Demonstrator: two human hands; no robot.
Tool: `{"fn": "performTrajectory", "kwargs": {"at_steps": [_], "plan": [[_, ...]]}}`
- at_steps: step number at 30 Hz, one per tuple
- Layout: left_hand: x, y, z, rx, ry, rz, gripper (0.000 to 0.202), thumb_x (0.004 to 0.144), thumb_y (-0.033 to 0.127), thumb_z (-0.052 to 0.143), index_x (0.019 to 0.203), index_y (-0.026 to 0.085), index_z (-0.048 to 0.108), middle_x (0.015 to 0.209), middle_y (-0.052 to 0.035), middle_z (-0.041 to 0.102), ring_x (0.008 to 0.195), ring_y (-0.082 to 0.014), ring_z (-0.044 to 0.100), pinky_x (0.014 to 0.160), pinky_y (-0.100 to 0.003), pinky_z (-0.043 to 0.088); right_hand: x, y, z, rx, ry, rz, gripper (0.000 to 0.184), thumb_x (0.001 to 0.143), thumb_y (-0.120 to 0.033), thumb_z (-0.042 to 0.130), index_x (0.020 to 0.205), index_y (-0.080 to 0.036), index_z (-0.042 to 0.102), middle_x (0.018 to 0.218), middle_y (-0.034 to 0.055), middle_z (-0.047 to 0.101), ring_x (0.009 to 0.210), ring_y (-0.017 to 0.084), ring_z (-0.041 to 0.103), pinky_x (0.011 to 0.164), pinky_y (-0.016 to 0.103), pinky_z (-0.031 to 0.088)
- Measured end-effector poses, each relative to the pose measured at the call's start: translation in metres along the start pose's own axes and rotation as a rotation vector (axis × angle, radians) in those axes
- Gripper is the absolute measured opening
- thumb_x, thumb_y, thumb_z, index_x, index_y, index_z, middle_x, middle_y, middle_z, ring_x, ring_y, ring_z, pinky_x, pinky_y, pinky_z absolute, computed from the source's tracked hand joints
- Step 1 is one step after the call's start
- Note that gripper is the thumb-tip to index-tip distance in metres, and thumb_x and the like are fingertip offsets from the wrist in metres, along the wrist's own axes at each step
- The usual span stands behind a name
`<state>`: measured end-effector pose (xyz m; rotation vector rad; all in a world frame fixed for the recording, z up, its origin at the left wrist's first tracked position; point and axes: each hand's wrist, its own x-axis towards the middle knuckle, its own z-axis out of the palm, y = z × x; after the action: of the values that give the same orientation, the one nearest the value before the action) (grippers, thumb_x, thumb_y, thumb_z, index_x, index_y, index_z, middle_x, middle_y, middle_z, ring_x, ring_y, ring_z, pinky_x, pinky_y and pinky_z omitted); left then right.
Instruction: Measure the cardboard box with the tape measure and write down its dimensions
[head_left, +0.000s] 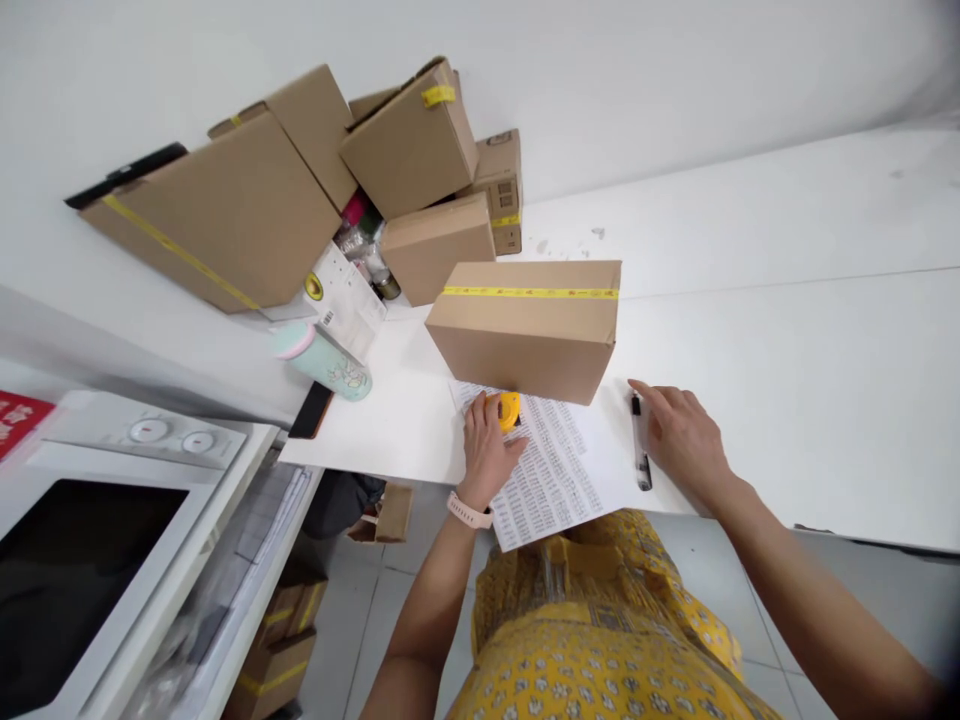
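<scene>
My left hand [489, 455], with a pale pink band on its wrist, is around a yellow tape measure [510, 410]. Its fingers are on the left of the tape measure and its thumb is on the right. Below them lies a printed sheet [551, 480] covered in rows of small text, partly past the table's front edge. A taped cardboard box [525, 340] stands just beyond, over the sheet's far end. On the right, my right hand [686, 440] rests palm down with fingers stretched out, close beside a black and clear pen [640, 445].
Several cardboard boxes [409, 150] are stacked against the wall at back left. A mint bottle [330, 365] stands by a dark flat object [310, 410] at the table's left end. A white microwave [142, 460] sits lower left, above a shelf of papers [255, 530].
</scene>
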<state>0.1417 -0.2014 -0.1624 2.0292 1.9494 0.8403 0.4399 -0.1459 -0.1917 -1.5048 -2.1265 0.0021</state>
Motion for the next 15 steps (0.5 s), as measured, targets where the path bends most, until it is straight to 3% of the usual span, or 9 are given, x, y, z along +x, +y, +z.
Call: {"fn": "performTrajectory", "kwargs": {"at_steps": [2,5,10,12,15], "plan": [[0.011,-0.007,0.005,-0.022,-0.032,-0.023,0.072,0.08,0.02,0.076,0.143,0.017,0.041,0.15,-0.02,0.045,0.143,-0.0364,0.039,0.116,-0.06,0.034,0.005,-0.009,-0.004,0.086,0.063,0.039,0.048,0.096,-0.022,0.043,0.142,-0.022,0.058,0.109,0.0149,0.069,0.099,0.033,0.062,0.077,0.045,0.053],[0.019,-0.01,0.004,-0.2,0.003,-0.085,0.066,0.072,0.016,0.08,0.132,0.019,0.053,0.134,-0.0141,0.06,0.133,-0.0332,0.05,0.114,-0.056,0.038,0.017,-0.027,-0.018,0.229,0.186,0.07,0.049,0.099,-0.039,0.05,0.145,-0.024,0.054,0.121,0.016,0.067,0.106,0.033,0.063,0.083,0.047,0.055],[0.011,0.0,-0.021,-0.689,0.105,-0.218,0.052,0.077,0.032,0.079,0.123,0.017,0.06,0.118,-0.0126,0.068,0.106,-0.0246,0.067,0.093,-0.04,0.054,0.055,-0.061,-0.052,0.291,0.333,-0.044,0.056,0.098,-0.045,0.055,0.151,-0.029,0.047,0.144,0.0162,0.056,0.132,0.037,0.052,0.106,0.056,0.046],[0.007,0.003,-0.037,-0.924,0.188,-0.237,0.053,0.078,0.038,0.081,0.123,0.017,0.062,0.115,-0.0108,0.07,0.099,-0.0224,0.069,0.087,-0.034,0.054,0.075,-0.073,-0.06,0.3,0.329,-0.119,0.056,0.098,-0.049,0.056,0.15,-0.031,0.047,0.15,0.0141,0.052,0.14,0.037,0.045,0.113,0.059,0.039],[0.012,-0.003,-0.06,-1.073,0.421,-0.217,0.057,0.075,0.048,0.083,0.12,0.018,0.065,0.111,-0.0077,0.072,0.099,-0.0224,0.069,0.087,-0.032,0.053,0.093,-0.082,-0.06,0.369,0.291,-0.141,0.067,0.094,-0.058,0.059,0.154,-0.032,0.042,0.161,0.0129,0.04,0.149,0.038,0.034,0.118,0.061,0.032]]}}
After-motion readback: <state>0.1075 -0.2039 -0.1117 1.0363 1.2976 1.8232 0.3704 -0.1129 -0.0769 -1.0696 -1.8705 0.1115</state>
